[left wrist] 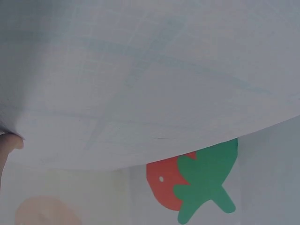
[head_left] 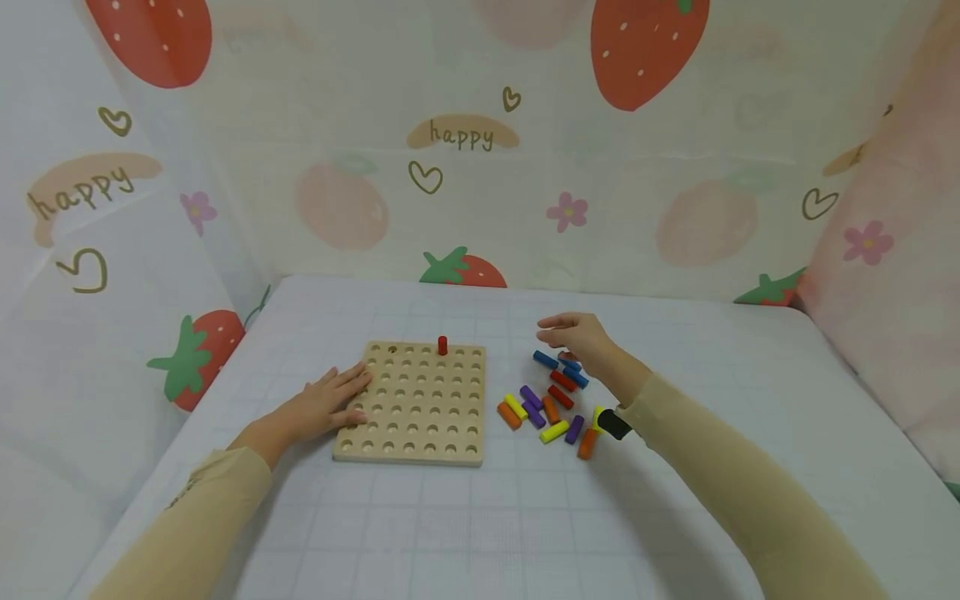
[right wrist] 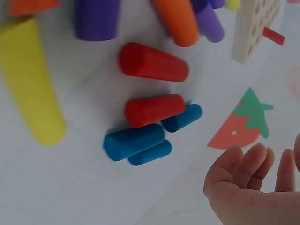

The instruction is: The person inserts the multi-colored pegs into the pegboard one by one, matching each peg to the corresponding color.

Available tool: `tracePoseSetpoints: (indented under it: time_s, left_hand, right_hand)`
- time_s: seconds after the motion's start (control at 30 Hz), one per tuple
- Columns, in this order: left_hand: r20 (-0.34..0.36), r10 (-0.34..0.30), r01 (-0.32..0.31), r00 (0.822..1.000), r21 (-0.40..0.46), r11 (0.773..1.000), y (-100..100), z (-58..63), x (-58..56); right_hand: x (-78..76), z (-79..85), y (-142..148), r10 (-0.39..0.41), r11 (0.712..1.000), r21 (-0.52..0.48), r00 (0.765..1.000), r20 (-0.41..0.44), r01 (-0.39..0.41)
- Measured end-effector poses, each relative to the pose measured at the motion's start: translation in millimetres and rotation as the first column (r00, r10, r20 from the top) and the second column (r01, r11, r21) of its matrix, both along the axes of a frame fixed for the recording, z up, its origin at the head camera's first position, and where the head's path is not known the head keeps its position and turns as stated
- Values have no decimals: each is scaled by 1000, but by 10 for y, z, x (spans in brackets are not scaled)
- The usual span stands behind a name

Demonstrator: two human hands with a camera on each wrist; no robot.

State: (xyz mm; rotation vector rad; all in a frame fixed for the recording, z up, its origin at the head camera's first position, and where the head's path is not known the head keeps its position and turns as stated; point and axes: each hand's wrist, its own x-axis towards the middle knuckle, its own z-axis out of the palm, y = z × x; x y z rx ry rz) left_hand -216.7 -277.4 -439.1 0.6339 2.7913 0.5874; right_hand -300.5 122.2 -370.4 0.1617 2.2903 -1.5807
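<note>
A wooden pegboard (head_left: 420, 403) with rows of round holes lies left of centre, and one red peg (head_left: 442, 345) stands upright near its far edge. My left hand (head_left: 324, 406) rests flat at the board's left edge, its fingertips over the rim. Above the far end of a loose group of pegs, my right hand (head_left: 585, 340) hovers with fingers loosely bent and nothing in them. Closest to it are three blue pegs (right wrist: 134, 142). Two red pegs (right wrist: 154, 110) lie beside those. In the right wrist view the right hand's fingers (right wrist: 255, 164) are apart from the pegs.
Purple pegs (head_left: 574, 429), orange pegs (head_left: 509, 416) and yellow pegs (head_left: 554, 431) lie scattered right of the board. A white gridded cloth (head_left: 420, 533) covers the table. Printed curtains (head_left: 465, 208) with strawberries stand behind and at both sides.
</note>
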Motion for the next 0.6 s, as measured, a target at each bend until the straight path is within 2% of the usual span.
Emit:
tracePoseSetpoints:
  time_s: [0.17,0.3,0.6]
  left_hand:
    - [3,6,-6,1000,4,1000,-9,-4,3]
    - [3,11,-11,1000,7,1000,-19,-18,-2]
    - [7,0,0,1000,14,1000,-16,9,-6]
  right_hand:
    - [42,-63,110,28,998,52,999,-19,-27]
    - [91,-96,198,45,998,52,998,-35,-43]
    - [168,-188,342,70,993,96,997,-23,-67]
